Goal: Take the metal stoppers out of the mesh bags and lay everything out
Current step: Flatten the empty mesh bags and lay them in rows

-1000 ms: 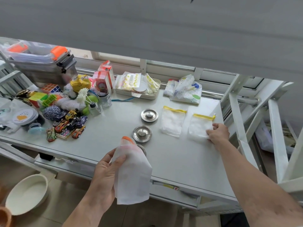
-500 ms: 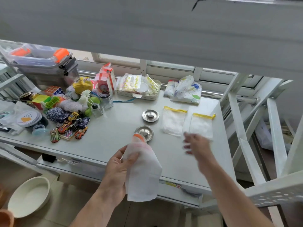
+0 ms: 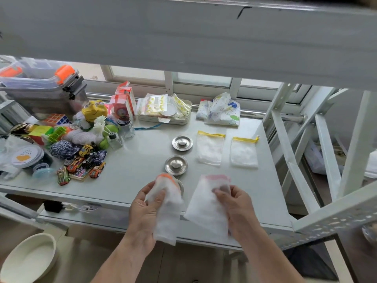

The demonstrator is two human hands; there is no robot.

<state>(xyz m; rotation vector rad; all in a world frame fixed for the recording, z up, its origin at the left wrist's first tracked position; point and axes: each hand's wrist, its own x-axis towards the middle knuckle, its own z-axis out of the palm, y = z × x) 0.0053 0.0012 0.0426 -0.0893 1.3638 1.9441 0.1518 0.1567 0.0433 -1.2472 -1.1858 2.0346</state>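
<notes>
- Four mesh bags are showing: two yellow-topped ones, (image 3: 209,150) and (image 3: 244,152), lying right of centre, an orange-topped one (image 3: 166,207) and a pink-topped one (image 3: 208,209) at lower centre.
- Two metal stoppers, (image 3: 182,142) and (image 3: 176,165), are sitting in full view; a third rim (image 3: 181,185) is peeking out behind the orange-topped bag.
- Two hands, (image 3: 142,215) and (image 3: 240,209), are showing.
- One white bowl (image 3: 28,260) is sitting at lower left.

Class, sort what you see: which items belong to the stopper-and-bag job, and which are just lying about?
Job: two round metal stoppers; two yellow-trimmed mesh bags; orange-trimmed bag; pink-trimmed bag.
Lying about: toy cars; puzzle cube; glass jar.
</notes>
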